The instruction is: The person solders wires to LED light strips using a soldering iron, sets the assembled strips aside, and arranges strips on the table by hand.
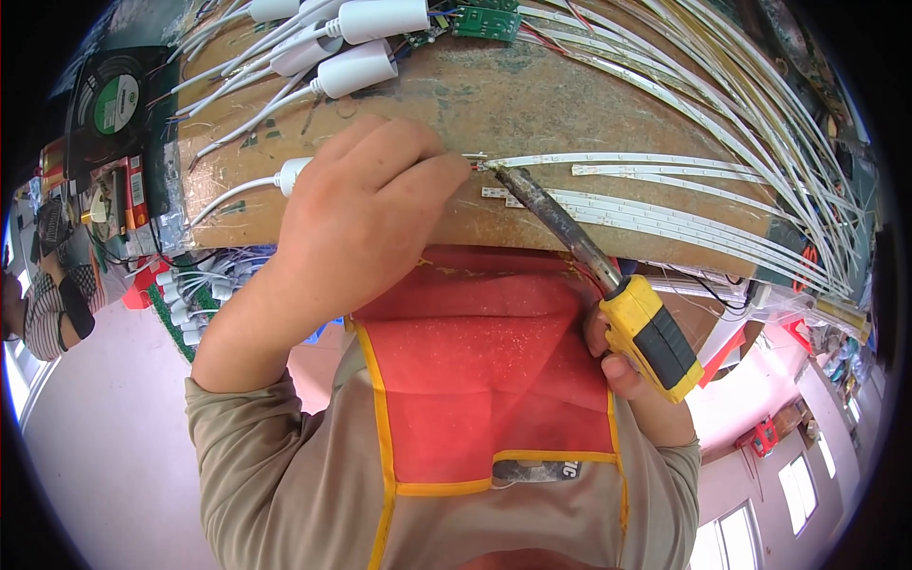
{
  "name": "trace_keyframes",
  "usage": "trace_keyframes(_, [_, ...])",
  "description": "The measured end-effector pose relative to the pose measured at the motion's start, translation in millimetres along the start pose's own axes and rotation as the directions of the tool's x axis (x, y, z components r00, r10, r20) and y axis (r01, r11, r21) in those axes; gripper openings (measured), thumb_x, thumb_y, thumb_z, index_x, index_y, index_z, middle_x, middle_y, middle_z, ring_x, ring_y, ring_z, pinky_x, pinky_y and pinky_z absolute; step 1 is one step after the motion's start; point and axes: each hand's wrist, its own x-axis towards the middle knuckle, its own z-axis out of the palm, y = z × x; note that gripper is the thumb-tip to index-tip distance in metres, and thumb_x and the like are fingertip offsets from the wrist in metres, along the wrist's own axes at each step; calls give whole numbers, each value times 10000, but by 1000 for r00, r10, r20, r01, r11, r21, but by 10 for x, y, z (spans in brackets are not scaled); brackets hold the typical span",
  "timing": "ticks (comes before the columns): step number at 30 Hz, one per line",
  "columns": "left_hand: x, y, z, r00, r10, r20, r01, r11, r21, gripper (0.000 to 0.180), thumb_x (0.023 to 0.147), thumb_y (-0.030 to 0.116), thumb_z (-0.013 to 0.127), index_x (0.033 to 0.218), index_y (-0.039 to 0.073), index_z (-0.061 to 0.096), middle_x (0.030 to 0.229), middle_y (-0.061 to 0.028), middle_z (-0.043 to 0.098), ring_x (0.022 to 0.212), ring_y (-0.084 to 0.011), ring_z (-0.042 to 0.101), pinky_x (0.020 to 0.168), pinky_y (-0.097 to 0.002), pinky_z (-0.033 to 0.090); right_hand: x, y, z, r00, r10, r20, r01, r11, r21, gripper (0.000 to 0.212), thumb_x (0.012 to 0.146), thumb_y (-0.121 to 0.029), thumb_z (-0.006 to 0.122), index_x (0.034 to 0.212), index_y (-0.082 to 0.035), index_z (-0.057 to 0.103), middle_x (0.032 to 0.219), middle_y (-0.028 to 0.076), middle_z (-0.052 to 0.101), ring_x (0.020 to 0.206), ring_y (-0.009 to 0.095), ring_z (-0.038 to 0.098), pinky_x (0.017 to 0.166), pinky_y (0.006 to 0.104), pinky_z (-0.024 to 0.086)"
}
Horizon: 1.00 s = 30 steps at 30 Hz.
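Observation:
My left hand (pixel 375 195) is closed in a pinch over the workbench, with a bit of thin red wire showing at its fingertips. Beneath that hand a white cylindrical housing (pixel 293 177) with a white cable sticks out; the rest is hidden. In my right hand (pixel 616 369) is a soldering iron (pixel 651 337) with a yellow and black handle. Its dark, worn barrel slants up and left, and the tip meets the wire at the left end of a white LED strip (pixel 589 160). The joint itself is too small to make out.
More white housings (pixel 356 68) with cables lie at the back left, beside green circuit boards (pixel 486 23). Several LED strips (pixel 646 220) fan to the right. A black fan (pixel 112 103) stands at the left edge. Finished-looking white parts (pixel 195 294) sit lower left; a person's striped sleeve (pixel 47 309) is beyond.

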Motion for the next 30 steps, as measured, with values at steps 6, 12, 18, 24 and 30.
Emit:
trace_keyframes(6, [-6,-12,8,1000,17,-1,-17,1000,-2,276,762,-40,777,1011,79,762,985,-78,703,867,-316,683,741,-413,553,5,11,-17,999,0,38,1,1000,-28,292,956,-330,709,778,-113,629,717,68,610,607,326,617,529,428,471])
trace_keyframes(12, [-10,-21,11,1000,20,1,-20,1000,-11,267,765,-39,775,1005,78,758,985,-79,699,868,-320,684,740,-413,553,-18,15,26,1000,-11,-11,10,998,-56,304,958,-327,707,762,-115,613,715,70,604,608,323,614,523,430,461])
trace_keyframes(18, [-12,-39,22,1000,25,-3,-25,1000,-17,251,775,-31,772,1001,77,757,979,-79,695,867,-318,686,739,-416,554,-1,12,2,1000,-18,7,18,998,55,299,943,-313,709,750,-112,601,693,60,591,596,311,609,523,426,458])
trace_keyframes(24, [-14,-29,19,1000,12,6,-12,1000,-17,243,782,-24,775,1003,78,759,978,-78,696,872,-319,686,746,-415,556,37,-86,-43,999,25,29,-25,1000,14,313,933,-322,704,729,-114,589,670,51,572,582,303,597,516,419,452])
trace_keyframes(30, [-14,-24,16,1000,6,8,-6,1000,-16,244,784,-22,776,1005,80,761,980,-76,697,881,-316,686,753,-414,557,24,-33,7,1000,15,5,-15,999,29,313,937,-311,692,714,-124,579,662,46,572,567,300,593,505,417,448])
